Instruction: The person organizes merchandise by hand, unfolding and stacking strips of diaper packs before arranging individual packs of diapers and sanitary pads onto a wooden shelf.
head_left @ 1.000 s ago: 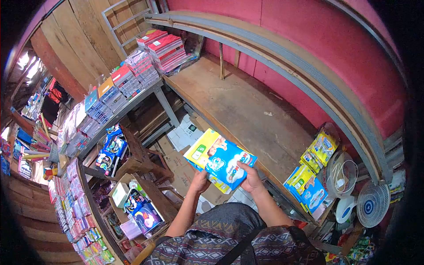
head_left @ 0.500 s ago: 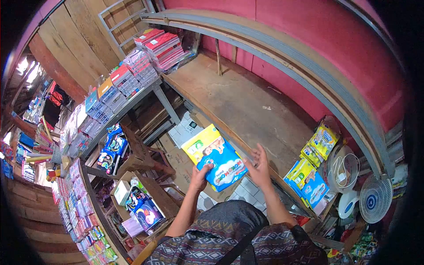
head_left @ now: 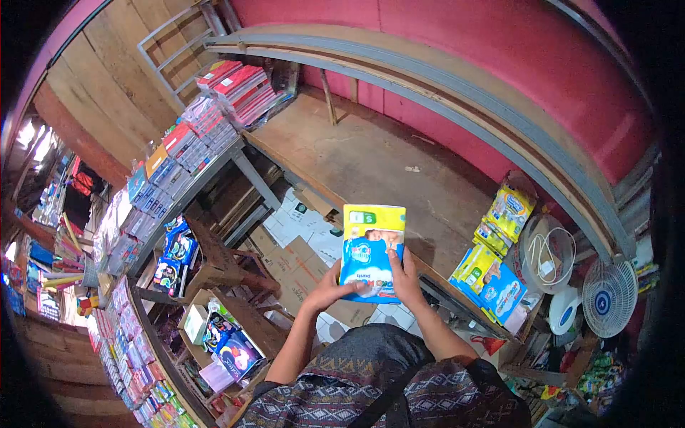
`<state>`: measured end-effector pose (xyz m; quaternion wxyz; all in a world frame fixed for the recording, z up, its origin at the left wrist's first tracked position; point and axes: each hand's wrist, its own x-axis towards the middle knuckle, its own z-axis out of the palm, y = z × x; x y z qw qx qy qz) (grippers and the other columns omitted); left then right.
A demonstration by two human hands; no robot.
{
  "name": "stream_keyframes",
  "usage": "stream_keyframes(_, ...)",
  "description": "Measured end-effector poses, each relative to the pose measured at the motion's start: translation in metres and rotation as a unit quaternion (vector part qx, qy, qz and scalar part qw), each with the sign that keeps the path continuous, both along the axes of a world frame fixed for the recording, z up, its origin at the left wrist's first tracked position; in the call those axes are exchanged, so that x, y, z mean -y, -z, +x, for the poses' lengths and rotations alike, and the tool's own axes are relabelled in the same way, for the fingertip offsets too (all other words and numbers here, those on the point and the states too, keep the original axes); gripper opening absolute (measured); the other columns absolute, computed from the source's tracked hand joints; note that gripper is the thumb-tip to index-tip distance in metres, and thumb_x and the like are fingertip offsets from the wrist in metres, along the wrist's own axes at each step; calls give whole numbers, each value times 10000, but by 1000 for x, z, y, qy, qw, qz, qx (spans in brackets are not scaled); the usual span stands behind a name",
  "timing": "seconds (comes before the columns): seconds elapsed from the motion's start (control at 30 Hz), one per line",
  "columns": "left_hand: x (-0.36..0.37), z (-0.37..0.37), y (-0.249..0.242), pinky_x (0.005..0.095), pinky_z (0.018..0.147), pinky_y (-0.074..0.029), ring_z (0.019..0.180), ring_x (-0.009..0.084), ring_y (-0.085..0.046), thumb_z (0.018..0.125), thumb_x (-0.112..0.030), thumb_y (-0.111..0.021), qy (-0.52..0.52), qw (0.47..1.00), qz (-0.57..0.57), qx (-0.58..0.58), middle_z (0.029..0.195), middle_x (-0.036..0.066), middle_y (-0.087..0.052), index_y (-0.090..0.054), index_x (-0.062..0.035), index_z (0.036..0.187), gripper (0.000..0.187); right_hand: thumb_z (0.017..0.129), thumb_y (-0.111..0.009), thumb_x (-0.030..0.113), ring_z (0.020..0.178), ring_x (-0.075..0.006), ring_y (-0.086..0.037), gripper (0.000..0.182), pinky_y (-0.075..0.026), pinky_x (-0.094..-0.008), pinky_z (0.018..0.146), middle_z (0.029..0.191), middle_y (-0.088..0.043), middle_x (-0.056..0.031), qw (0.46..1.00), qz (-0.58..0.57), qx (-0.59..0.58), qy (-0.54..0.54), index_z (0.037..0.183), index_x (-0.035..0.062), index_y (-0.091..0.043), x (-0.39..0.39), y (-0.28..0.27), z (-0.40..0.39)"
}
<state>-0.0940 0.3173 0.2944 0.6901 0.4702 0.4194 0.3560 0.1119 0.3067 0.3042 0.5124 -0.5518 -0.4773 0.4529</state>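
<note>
A yellow-and-blue pack of diaper pants (head_left: 372, 227) is held upright in front of my body, beside the edge of the wooden shelf. My left hand (head_left: 330, 291) grips its lower left side, the thumb lying across the front. On the lower right side my right hand (head_left: 406, 279) is closed on the same pack, its thumb pressed on the printed front. The other fingers of both hands are mostly hidden behind the pack. Another blue-and-yellow diaper pack (head_left: 492, 285) lies at the right end of the shelf, with yellow packs (head_left: 508, 214) behind it.
The wooden shelf (head_left: 371, 150) runs along the pink wall. Stacked books and boxes (head_left: 239, 89) stand at its far left. An open carton (head_left: 267, 335) of dark packs sits at lower left, near a wooden stool (head_left: 221, 267). A white fan (head_left: 605, 303) is at right.
My right hand has come in from the right and closed on the pack. The pack has turned from tilted to nearly upright and shifted slightly right.
</note>
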Motion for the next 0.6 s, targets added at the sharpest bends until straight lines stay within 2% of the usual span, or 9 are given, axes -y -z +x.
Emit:
stream_keyframes(0.03, 3, 2, 4, 321, 901, -508, 1012, 179, -620, 790, -214, -791, 21, 999, 25, -22, 1146, 97, -632, -450, 38, 1321, 679, 1003, -516, 307, 1042, -210, -559, 407, -439, -346, 911, 1148, -593, -134, 1000, 5, -12, 7, 1261, -5, -474, 1, 1, 3)
stream_keyframes(0.1, 6, 6, 11, 317, 889, -513, 1006, 161, -621, 780, -143, -783, 6, 1000, -10, 7, 1153, 93, -633, -451, 35, 1326, 663, 986, -553, 272, 1074, -194, -544, 420, -437, -336, 927, 1183, -578, -111, 999, 13, -36, 19, 1290, 3, -446, 3, 4, 10)
stream_keyframes(0.17, 1, 2, 20, 311, 883, -514, 999, 150, -621, 781, -127, -774, 17, 999, -27, 38, 1147, 87, -636, -462, 29, 1319, 642, 950, -599, 225, 1109, -191, -536, 460, -435, -329, 946, 1215, -567, -111, 991, -9, -133, -9, 1306, -9, -424, 7, 4, 28)
stream_keyframes(0.2, -2, 1, 9, 293, 872, -515, 981, 133, -622, 773, -110, -768, 37, 998, -32, 43, 1115, 66, -651, -504, 20, 1285, 590, 932, -623, 201, 1127, -189, -532, 486, -434, -325, 955, 1231, -561, -111, 983, -18, -180, -22, 1314, -14, -413, 7, 3, 39)
stream_keyframes(0.3, -22, -4, -17, 283, 869, -513, 966, 120, -623, 762, -99, -770, 152, 987, -33, -34, 1083, 45, -664, -538, 17, 1256, 558, 877, -671, 122, 1152, -185, -532, 519, -442, -325, 956, 1244, -568, -113, 922, -79, -376, 38, 1305, -40, -427, 11, -11, 73)
stream_keyframes(0.43, -45, 33, -34, 274, 857, -507, 947, 107, -625, 753, -73, -767, 173, 985, -7, -28, 1068, 33, -670, -550, 19, 1254, 553, 852, -705, 95, 1066, -171, -595, 435, -468, -320, 923, 1180, -632, -81, 956, -59, -283, 46, 1238, -21, -543, 27, -5, 116)
stream_keyframes(0.47, -49, 47, -33, 276, 844, -512, 925, 111, -632, 771, -69, -760, 130, 991, -7, 15, 1050, 40, -676, -557, 21, 1233, 513, 844, -718, 102, 1035, -160, -611, 426, -472, -309, 914, 1157, -645, -73, 962, -20, -267, 63, 1228, -7, -569, 36, -14, 124)
stream_keyframes(0.6, -54, 122, -33, 280, 813, -517, 895, 138, -652, 839, -99, -732, 50, 997, -29, 50, 1033, 82, -686, -547, 44, 1216, 444, 829, -726, 64, 1029, -131, -605, 483, -475, -287, 898, 1133, -643, -55, 955, 15, -230, 185, 1272, 12, -541, 80, -19, 163)
